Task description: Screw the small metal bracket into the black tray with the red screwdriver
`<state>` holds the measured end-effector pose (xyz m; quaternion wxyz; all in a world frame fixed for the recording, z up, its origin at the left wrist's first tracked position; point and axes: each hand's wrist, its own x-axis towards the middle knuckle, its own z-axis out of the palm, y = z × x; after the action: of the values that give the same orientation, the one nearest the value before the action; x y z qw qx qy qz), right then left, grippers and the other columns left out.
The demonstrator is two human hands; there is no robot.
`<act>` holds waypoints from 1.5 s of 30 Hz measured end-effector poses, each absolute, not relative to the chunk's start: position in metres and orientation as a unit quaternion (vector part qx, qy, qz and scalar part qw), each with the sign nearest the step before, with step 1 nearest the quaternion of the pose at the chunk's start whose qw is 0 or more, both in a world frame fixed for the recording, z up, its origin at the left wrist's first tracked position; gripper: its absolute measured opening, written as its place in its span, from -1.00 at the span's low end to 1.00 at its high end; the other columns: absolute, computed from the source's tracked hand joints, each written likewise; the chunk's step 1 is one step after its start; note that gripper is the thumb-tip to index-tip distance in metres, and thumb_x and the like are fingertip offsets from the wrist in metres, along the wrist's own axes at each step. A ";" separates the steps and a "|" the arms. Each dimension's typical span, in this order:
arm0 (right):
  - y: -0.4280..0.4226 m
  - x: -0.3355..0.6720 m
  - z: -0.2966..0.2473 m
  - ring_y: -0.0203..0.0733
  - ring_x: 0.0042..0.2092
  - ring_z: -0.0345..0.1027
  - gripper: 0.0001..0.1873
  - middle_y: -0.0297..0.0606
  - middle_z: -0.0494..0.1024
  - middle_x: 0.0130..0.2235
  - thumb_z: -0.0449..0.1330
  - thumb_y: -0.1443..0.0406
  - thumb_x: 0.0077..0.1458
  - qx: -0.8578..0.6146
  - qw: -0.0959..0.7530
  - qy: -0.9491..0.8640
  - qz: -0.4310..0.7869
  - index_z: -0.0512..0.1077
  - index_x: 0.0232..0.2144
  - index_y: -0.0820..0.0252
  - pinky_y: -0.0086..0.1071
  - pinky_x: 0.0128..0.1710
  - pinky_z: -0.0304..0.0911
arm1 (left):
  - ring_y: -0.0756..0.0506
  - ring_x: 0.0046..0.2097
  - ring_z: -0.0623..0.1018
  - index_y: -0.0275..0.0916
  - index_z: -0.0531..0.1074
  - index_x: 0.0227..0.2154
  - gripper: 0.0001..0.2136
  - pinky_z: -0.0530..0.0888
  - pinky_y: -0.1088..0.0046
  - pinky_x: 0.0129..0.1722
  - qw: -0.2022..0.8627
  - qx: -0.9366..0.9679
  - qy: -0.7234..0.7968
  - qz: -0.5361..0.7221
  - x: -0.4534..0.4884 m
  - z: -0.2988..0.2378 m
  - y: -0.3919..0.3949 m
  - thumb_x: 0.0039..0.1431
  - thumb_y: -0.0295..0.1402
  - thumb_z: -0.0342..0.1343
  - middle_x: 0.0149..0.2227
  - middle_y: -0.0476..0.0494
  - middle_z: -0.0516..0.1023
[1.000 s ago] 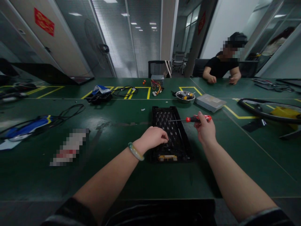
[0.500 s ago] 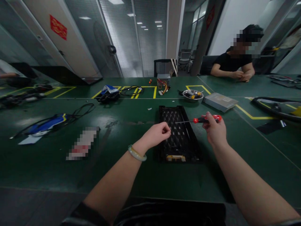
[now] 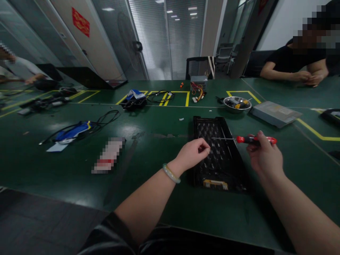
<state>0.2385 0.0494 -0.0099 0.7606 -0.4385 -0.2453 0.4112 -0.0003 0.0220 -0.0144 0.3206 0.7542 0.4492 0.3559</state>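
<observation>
A red and black screwdriver (image 3: 256,139) lies in my right hand (image 3: 267,156), closed round its handle. Its thin shaft points left, and the tip is above the black tray-like panel (image 3: 233,159) on the table. My left hand (image 3: 193,153) is over the left side of that panel, with thumb and fingers pinched together; anything between them is too small to make out. Rows of small shiny bits cover the panel's inner face, and a yellowish connector strip (image 3: 215,184) sits at its near end.
A metal bowl (image 3: 237,105) of tools and a flat grey metal box (image 3: 276,114) stand behind to the right. Farther back is a power supply (image 3: 198,83) with coloured wires. Blue cable bundles (image 3: 73,131) and a phone-like slab (image 3: 110,156) lie left. People sit at both far sides.
The view has swung left, so the table's things appear farther right. My right hand still grips the screwdriver, and my left hand stays pinched over the panel.
</observation>
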 end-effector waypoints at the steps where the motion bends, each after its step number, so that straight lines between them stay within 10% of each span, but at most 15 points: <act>1: 0.049 0.236 -0.011 -0.38 -0.50 0.29 -0.72 -0.23 0.53 -0.45 0.39 0.32 -0.14 -0.440 0.759 -0.231 0.421 0.32 -0.46 0.22 -0.58 -0.65 0.15 | -0.02 -0.26 0.50 -0.21 0.44 -0.29 -0.89 0.44 0.42 -0.23 0.317 0.756 0.452 0.351 -0.001 -0.014 0.022 0.25 -0.31 0.08 -0.25 -0.04 0.54; 20: 0.050 0.228 -0.022 -0.45 -0.56 0.17 -0.76 -0.28 0.36 -0.50 0.26 0.37 0.06 -0.435 0.723 -0.170 0.509 0.36 -0.60 0.23 -0.64 -0.68 0.25 | -0.04 -0.21 0.51 -0.20 0.44 -0.27 -0.92 0.46 0.41 -0.19 0.291 0.780 0.438 0.338 -0.009 -0.013 0.030 0.25 -0.34 0.08 -0.22 -0.07 0.53; 45: 0.049 0.227 -0.024 -0.46 -0.51 0.22 -0.56 -0.33 0.53 -0.38 0.46 0.13 -0.18 -0.414 0.697 -0.260 0.525 0.29 -0.44 0.17 -0.56 -0.62 0.15 | 0.03 -0.28 0.45 -0.13 0.55 -0.15 -0.80 0.42 0.46 -0.24 0.317 0.800 0.423 0.284 -0.009 0.002 0.019 0.21 -0.37 0.10 -0.22 -0.04 0.49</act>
<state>0.2268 0.0489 -0.0243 0.6968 -0.4135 -0.2599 0.5253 -0.0091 0.0186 0.0023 0.3167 0.8001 0.4226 0.2844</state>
